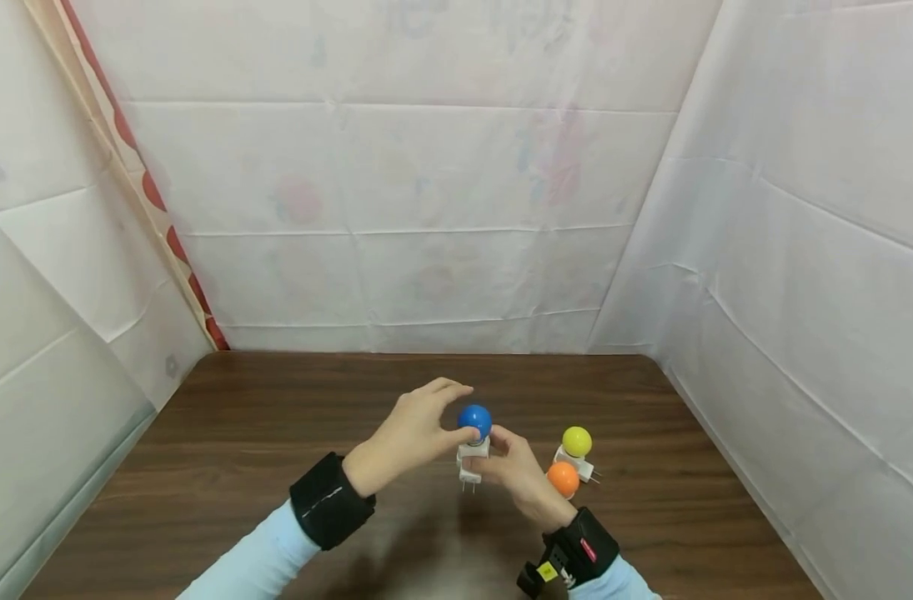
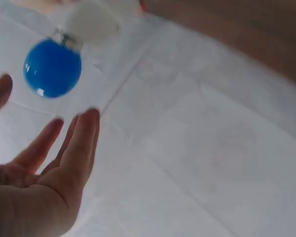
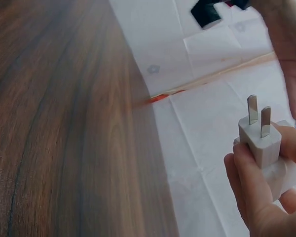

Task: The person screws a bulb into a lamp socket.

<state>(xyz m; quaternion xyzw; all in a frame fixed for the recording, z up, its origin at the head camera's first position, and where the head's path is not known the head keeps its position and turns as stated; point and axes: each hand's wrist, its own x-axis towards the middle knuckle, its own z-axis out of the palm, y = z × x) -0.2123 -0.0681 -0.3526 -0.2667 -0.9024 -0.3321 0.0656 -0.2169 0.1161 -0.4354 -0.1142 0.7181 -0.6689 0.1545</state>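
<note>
My right hand (image 1: 522, 477) grips a white plug-in lamp socket (image 3: 266, 140) between thumb and fingers, its two flat metal prongs pointing away from the bulb. A round blue bulb (image 1: 474, 421) sits in the top of that socket. In the left wrist view, the metal collar of the blue bulb (image 2: 53, 69) shows beside the white socket. Around the bulb's left side my left hand (image 1: 411, 427) is spread, thumb and fingers apart. The left wrist view shows a gap between the left hand's fingertips (image 2: 91, 114) and the glass.
To the right on the dark wooden table (image 1: 276, 467), a yellow bulb (image 1: 577, 442) stands in a white plug socket (image 1: 585, 472). Just in front of it is an orange bulb (image 1: 564, 479), close to my right wrist. White sheets (image 1: 441, 275) hang at the back and both sides.
</note>
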